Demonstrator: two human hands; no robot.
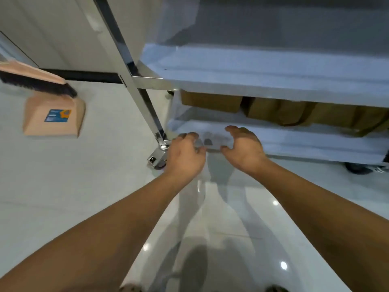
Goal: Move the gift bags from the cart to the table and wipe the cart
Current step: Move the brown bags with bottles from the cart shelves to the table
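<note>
A steel cart [263,81] with stacked shelves stands in front of me. Brown paper gift bags [280,111] lie in a row on its bottom shelf, partly hidden under the shelf above; one more gift bag [210,100] lies at the left end. My left hand [183,153] and my right hand [244,147] reach side by side to the front rim of the bottom shelf [305,142], near its left corner. Both have loosely curved fingers and hold nothing. Neither hand touches a bag.
The cart's slanted chrome post [134,81] and a caster wheel [156,160] are just left of my left hand. A peach dustpan [54,119] and brush [35,81] lie on the glossy white floor at left. A wall is behind them.
</note>
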